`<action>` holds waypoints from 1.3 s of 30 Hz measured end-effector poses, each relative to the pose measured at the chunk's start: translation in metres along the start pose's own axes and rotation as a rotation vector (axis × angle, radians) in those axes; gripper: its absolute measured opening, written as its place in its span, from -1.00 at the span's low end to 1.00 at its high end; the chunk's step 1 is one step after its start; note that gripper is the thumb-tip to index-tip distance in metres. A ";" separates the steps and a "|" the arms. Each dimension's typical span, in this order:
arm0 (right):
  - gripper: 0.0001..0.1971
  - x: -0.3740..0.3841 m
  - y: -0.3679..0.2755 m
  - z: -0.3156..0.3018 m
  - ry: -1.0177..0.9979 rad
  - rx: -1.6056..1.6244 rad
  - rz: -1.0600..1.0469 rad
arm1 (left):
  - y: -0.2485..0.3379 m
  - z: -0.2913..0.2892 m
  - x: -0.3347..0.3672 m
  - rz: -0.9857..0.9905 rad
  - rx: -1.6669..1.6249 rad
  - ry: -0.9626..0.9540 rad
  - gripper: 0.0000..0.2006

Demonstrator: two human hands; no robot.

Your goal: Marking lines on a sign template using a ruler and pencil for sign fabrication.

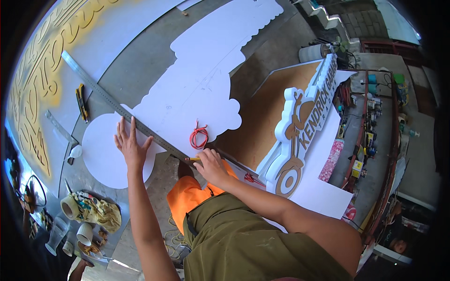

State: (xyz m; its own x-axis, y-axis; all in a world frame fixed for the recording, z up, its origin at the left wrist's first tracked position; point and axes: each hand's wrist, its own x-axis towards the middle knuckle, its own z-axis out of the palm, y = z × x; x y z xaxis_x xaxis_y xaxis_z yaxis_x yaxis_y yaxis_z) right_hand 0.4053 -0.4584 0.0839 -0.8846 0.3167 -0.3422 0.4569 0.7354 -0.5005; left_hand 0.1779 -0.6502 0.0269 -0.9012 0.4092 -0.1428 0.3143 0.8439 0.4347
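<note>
A long metal ruler (102,92) lies slantwise across a white board (187,100) cut to a wavy outline with a round lobe. My left hand (133,146) rests flat beside it, fingers spread, fingertips at the ruler's edge. At the ruler's near end, my right hand (212,167) grips a yellow pencil (192,158), which points left across the ruler. A small coil of red wire (198,136) sits on the board just above my right hand. Faint drawn lines run over the white surface.
Left of the board are a yellow-and-black utility knife (81,103) and a shorter metal ruler (61,127). Cups (85,233) and a rag (105,216) crowd the lower left. A layered motorcycle-shaped sign (293,145) stands at right, before a rack of tools and bottles (370,136).
</note>
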 end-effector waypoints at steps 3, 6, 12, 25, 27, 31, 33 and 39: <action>-0.69 -0.019 0.013 0.010 -0.017 0.091 0.022 | 0.007 -0.002 0.005 0.022 -0.003 -0.004 0.02; -0.76 -0.014 0.017 0.014 -0.117 0.342 0.090 | 0.002 -0.004 0.004 0.034 0.036 -0.023 0.02; -0.80 -0.032 0.011 -0.001 -0.021 0.482 -0.123 | -0.013 -0.002 0.044 -0.375 -1.041 0.106 -0.03; -0.85 -0.146 0.054 -0.040 0.294 0.490 -0.192 | 0.094 -0.108 0.009 -0.208 -1.877 0.075 -0.79; -0.88 -0.172 0.065 -0.031 0.341 0.499 -0.199 | 0.135 -0.132 -0.028 -0.095 -1.914 -0.012 -0.80; -0.86 -0.217 0.085 -0.023 0.382 0.356 -0.141 | 0.200 -0.157 -0.093 0.083 -1.909 -0.078 -0.84; -0.82 -0.237 0.091 -0.022 0.485 0.397 -0.071 | 0.228 -0.162 -0.120 0.107 -1.895 -0.058 -0.87; -0.80 -0.312 0.130 -0.026 0.572 0.477 0.210 | 0.316 -0.159 -0.173 0.259 -1.840 -0.172 -0.89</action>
State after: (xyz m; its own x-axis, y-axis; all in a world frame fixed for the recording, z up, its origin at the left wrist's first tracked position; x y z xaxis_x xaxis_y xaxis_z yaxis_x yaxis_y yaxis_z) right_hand 0.7384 -0.4456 0.1462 -0.6262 0.7766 -0.0692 0.4964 0.3287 -0.8035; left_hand 0.3861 -0.5092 0.3306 -0.8167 0.5749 0.0497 -0.3605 -0.5756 0.7340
